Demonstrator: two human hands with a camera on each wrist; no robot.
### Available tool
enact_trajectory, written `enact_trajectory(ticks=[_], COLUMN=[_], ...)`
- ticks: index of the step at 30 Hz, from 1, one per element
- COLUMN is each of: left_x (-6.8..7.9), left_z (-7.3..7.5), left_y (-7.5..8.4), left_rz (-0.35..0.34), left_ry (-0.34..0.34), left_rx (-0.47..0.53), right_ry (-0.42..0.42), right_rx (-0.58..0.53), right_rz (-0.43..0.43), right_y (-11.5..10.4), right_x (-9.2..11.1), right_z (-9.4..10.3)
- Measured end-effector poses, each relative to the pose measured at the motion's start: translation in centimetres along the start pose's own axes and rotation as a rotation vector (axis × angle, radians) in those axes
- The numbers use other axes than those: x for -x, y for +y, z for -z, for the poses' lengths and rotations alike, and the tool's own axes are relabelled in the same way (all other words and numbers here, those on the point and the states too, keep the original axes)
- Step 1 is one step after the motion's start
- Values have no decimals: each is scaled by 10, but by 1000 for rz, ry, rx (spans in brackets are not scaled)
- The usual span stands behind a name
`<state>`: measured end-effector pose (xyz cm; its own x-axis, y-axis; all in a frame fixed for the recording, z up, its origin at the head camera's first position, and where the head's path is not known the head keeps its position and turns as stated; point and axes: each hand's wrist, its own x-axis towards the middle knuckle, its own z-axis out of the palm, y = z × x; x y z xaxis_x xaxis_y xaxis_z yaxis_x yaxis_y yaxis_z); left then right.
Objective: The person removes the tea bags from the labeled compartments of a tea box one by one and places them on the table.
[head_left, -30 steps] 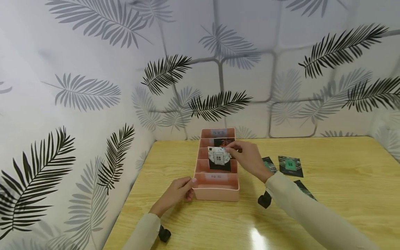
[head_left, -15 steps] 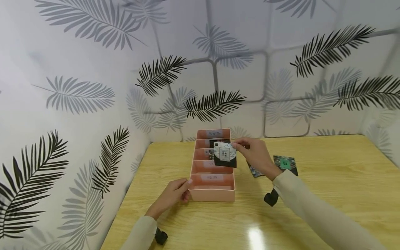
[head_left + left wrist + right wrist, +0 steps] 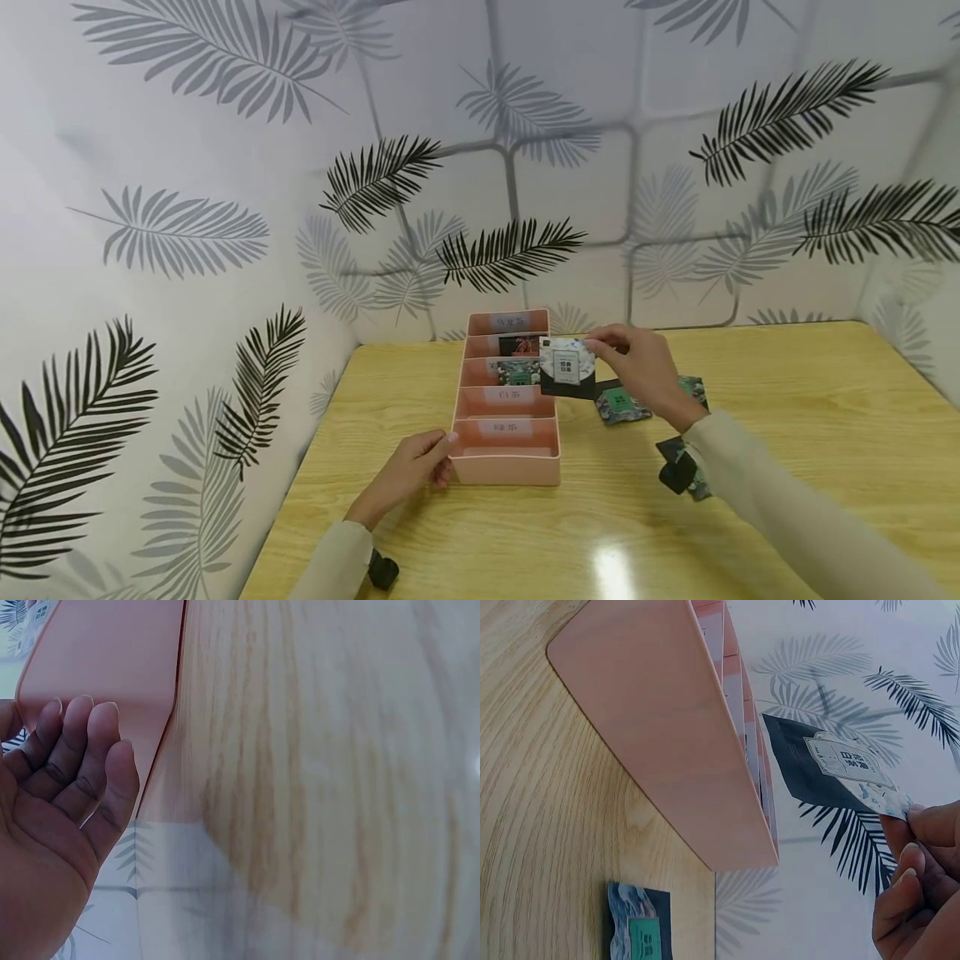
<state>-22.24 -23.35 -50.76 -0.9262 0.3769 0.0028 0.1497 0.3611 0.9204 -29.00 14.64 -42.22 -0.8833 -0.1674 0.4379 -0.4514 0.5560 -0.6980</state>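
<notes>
A salmon-pink divided box (image 3: 506,470) stands lengthwise on the table, with paper labels in its compartments. My left hand (image 3: 414,467) holds its near left corner, thumb at the rim and fingertips against the wall (image 3: 112,660). Between thumb and fingers my right hand (image 3: 639,367) pinches the top right corner of a black-and-white tea sachet (image 3: 567,368) with a pale label. That sachet hangs in the air by the box's right edge, overlapping it in the head view. Inside the box sit a red-and-black sachet (image 3: 519,346) and, one compartment nearer, a green-labelled sachet (image 3: 517,373).
Right of the box, green-labelled sachets lie on the wooden table (image 3: 450,550): one close by (image 3: 621,403), another partly behind the right forearm (image 3: 693,390), and a third partly behind the wrist camera (image 3: 701,485). A leaf-patterned curtain (image 3: 555,275) rises behind the table.
My right hand has carried the black-and-white sachet rightward from above the box to its right edge, uncovering the green-labelled sachet inside. The left hand keeps its hold on the corner.
</notes>
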Motion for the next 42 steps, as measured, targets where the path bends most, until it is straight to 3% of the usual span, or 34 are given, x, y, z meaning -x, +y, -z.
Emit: enact_trajectory(ticks=[16, 42], left_x=[2, 0], left_z=[-2, -2], left_y=[3, 4], left_rz=[23, 2], left_ry=[12, 14], left_rx=[3, -14], right_ry=[-24, 42], right_rx=[47, 172], right_rz=[-56, -137], right_y=[26, 78], right_x=[15, 42], right_z=[39, 98])
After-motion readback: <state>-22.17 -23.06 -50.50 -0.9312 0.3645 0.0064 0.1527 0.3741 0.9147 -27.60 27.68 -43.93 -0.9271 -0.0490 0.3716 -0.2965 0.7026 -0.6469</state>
